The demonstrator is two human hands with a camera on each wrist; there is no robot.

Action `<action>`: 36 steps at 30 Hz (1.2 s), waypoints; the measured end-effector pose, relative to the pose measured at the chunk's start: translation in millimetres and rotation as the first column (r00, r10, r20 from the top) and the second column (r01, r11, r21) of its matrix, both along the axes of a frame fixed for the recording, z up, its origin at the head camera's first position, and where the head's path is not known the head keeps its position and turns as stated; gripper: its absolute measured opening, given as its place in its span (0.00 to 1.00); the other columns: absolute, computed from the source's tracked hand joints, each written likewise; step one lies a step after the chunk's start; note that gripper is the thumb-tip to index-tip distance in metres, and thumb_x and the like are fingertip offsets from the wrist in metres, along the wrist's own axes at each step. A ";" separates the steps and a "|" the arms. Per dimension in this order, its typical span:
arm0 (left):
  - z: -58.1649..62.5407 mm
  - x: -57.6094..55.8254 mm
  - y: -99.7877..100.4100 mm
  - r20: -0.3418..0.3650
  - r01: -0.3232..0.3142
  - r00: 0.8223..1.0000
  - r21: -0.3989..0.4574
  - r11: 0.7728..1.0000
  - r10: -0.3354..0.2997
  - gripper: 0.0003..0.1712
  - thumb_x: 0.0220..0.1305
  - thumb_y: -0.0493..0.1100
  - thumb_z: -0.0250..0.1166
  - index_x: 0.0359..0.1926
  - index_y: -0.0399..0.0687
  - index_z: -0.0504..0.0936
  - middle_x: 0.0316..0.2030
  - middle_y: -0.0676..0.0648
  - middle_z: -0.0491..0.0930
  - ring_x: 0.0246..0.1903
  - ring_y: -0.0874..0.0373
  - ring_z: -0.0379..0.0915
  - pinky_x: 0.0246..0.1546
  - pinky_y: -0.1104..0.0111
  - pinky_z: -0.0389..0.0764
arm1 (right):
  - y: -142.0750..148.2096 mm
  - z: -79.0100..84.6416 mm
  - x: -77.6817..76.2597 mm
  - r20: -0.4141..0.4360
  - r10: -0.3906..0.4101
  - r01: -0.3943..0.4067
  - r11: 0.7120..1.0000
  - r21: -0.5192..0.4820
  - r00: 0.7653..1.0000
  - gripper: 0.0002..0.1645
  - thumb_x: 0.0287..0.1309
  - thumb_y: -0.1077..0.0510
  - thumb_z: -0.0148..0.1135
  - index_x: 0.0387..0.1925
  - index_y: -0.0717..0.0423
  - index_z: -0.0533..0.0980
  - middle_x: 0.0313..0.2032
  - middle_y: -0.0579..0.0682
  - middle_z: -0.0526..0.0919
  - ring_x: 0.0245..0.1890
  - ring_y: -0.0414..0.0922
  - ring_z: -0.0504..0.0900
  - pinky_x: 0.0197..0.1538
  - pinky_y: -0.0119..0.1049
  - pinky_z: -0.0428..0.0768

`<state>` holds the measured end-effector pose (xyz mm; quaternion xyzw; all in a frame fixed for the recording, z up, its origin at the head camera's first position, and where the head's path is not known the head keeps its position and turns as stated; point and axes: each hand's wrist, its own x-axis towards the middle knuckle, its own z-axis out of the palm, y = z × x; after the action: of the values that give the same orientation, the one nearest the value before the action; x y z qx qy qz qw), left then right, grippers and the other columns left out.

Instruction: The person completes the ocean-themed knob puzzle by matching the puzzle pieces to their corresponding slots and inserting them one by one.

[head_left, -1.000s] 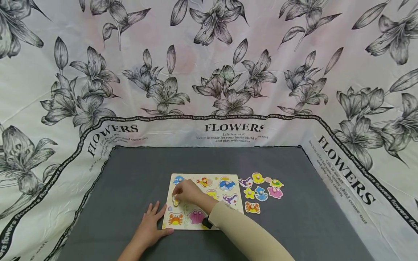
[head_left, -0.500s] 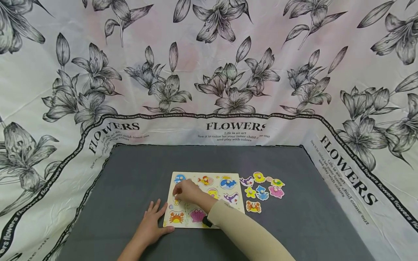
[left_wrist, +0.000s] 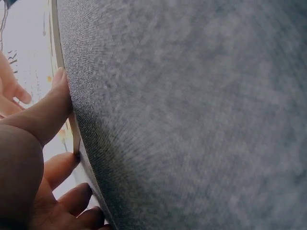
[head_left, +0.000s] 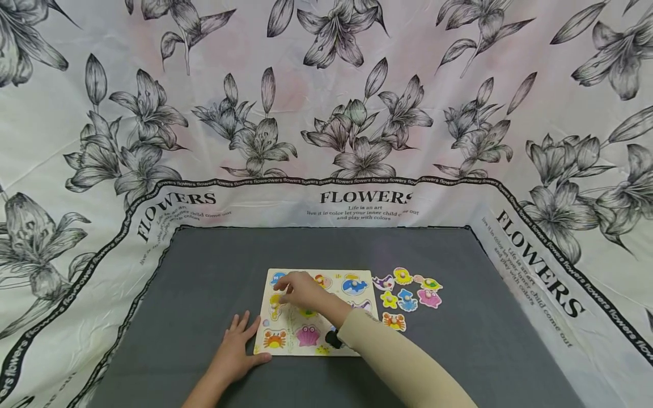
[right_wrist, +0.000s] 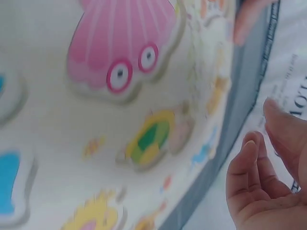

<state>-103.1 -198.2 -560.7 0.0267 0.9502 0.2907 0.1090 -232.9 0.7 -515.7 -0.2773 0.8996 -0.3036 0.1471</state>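
Note:
A pale puzzle board (head_left: 293,351) with sea-animal pictures lies on the grey cloth. My left hand (head_left: 234,348) rests at its near left corner, fingers spread along the left edge and thumb at the near edge. Over the board's upper left hovers my right hand (head_left: 306,292), fingers loosely bent. In the right wrist view its thumb and fingertips stand apart with nothing between them. A yellow seahorse piece (head_left: 275,309) lies on the board just below those fingertips. An orange crab (head_left: 274,339) and a pink shell (head_left: 308,335) show along the near side.
Right of the board lie several loose knobbed pieces, among them a blue one (head_left: 407,301), a pink fish (head_left: 429,298), a yellow star (head_left: 389,300) and an orange crab piece (head_left: 394,321). A flower-print cloth (head_left: 364,207) rises behind the grey surface.
My right hand has let go of the seahorse piece and moved up and slightly right, uncovering it. The left hand stays at the board's corner.

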 end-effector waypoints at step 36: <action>2.0 -0.6 3.7 0.039 -0.003 0.999 0.016 1.000 0.002 0.62 0.44 0.66 0.78 0.75 0.42 0.66 0.75 0.27 0.52 0.75 0.25 0.37 0.68 0.28 0.49 | 152.9 37.0 5.7 -0.047 -0.335 0.318 0.924 -0.212 0.941 0.13 0.60 0.58 0.72 0.47 0.48 0.85 0.44 0.47 0.88 0.41 0.42 0.85 0.42 0.38 0.84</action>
<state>-103.7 -194.5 -558.7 0.0205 0.9456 0.2989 0.1270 -227.2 153.6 -478.7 -0.1491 0.9032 -0.4015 0.0284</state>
